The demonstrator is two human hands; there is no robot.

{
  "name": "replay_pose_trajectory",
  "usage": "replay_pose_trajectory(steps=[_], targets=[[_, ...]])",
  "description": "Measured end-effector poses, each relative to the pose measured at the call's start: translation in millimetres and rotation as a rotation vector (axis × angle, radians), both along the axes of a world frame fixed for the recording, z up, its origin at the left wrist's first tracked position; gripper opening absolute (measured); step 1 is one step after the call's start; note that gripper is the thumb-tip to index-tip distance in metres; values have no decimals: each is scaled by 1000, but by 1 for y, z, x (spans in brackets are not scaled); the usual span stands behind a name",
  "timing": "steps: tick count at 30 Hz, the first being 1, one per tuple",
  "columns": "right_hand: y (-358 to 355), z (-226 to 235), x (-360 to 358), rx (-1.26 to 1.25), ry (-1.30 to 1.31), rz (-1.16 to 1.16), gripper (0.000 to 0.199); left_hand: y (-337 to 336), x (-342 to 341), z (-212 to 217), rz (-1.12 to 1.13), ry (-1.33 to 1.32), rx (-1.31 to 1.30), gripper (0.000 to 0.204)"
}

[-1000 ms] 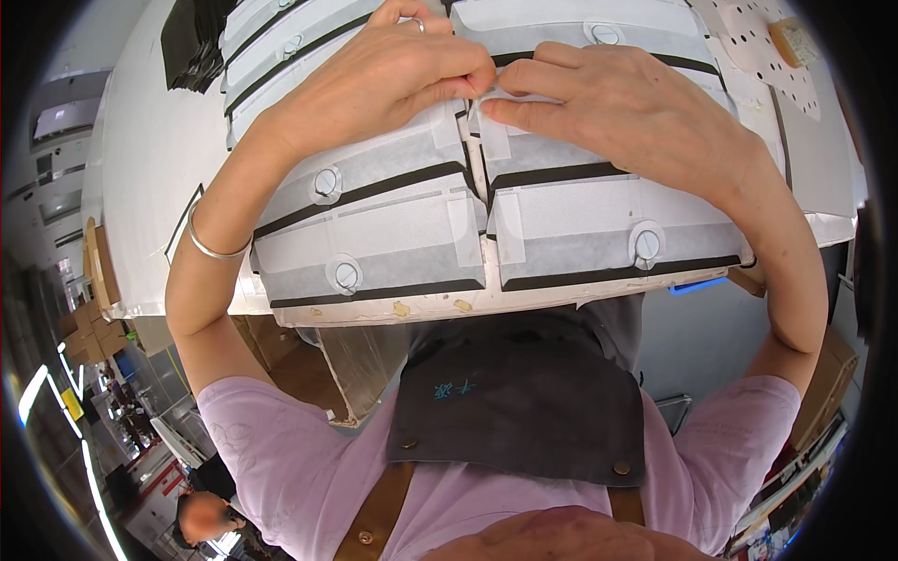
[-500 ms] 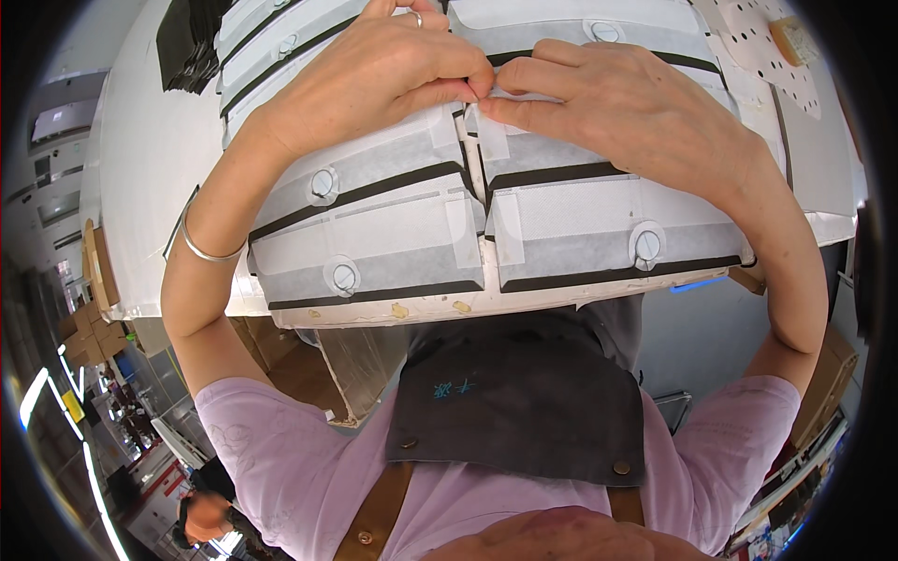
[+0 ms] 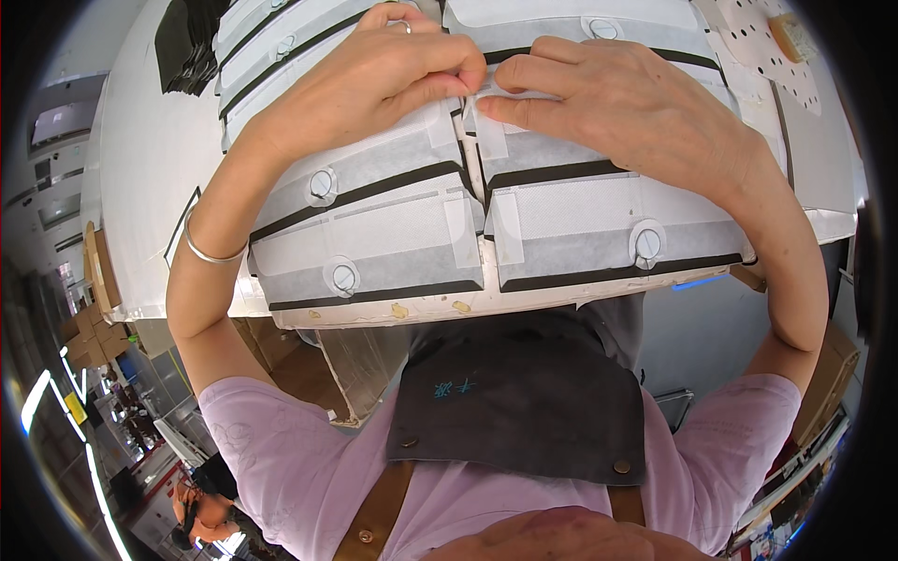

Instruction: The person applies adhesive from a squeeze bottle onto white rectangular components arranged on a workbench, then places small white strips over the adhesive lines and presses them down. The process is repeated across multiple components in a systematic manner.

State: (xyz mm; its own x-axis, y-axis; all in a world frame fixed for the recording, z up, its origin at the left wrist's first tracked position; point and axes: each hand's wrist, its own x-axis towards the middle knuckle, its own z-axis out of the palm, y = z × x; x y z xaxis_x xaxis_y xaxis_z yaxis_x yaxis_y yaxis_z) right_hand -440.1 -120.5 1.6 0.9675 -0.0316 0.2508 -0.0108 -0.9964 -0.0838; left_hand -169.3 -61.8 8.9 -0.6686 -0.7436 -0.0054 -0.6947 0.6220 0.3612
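Rows of grey-white panels with black edges lie overlapped in two columns on a white board; one is the near left panel (image 3: 393,234), another the near right panel (image 3: 580,224). Round metal fasteners, such as a slotted disc (image 3: 647,246), sit on translucent round patches. My left hand (image 3: 398,75) is over the left column, thumb and forefinger pinched at the middle gap; what is between them is too small to make out. Opposite it, my right hand (image 3: 608,93) rests over the right column, fingers bent, thumb and forefinger apart. Clear tape strips (image 3: 506,229) cover the panels' inner ends.
A stack of black pieces (image 3: 187,42) lies at the table's far left. To the far right are a perforated white sheet (image 3: 758,47) and a roll of tape (image 3: 791,39). Cardboard boxes (image 3: 94,337) stand left, and another person (image 3: 201,514) shows at lower left.
My left hand has drawn slightly left, away from my right fingertips. The right thumb and forefinger have parted a little. The panels stay in place.
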Motion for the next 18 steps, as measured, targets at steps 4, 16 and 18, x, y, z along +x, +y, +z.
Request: replay_pose_trajectory(steps=[4, 16, 18], targets=[[0, 1, 1, -9, -11, 9, 44, 2, -3, -1, 25, 47, -7, 5], [2, 0, 0, -2, -22, -12, 40, 0, -10, 4, 2, -36, -18, 11], [1, 0, 1, -20, -62, 4, 33, 1, -8, 6, 33, -85, 40, 11]])
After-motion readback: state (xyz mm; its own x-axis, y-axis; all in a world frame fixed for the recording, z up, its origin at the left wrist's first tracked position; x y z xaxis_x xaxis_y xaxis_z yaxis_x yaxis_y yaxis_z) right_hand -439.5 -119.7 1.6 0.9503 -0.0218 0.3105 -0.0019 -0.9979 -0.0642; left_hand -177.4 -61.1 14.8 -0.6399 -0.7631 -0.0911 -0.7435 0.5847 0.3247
